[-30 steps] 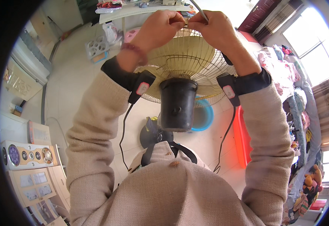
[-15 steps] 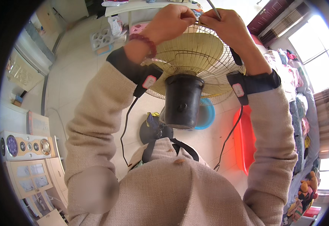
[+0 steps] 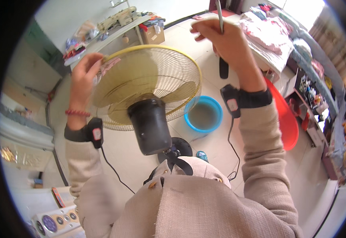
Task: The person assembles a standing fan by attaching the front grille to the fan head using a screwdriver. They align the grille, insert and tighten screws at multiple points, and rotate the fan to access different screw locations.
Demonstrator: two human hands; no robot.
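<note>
Yellow fan grille (image 3: pixel 149 79): left hand (image 3: pixel 83 77) still grips its left rim.
Right hand (image 3: pixel 226 39): lifted clear rightward, fist closed around a thin metal tool (image 3: pixel 219 14).
Room: blue basin (image 3: pixel 203 115) below.

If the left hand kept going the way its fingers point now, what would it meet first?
The left hand is already at the rim of the yellow fan guard, fingers curled over a pinkish cloth there. Going further, it would likely press into the guard's wire mesh first, though depth is hard to judge.

pale tiled floor (image 3: pixel 216 150) carries blue basin (image 3: pixel 203 115), fan base (image 3: pixel 179 147).
</note>
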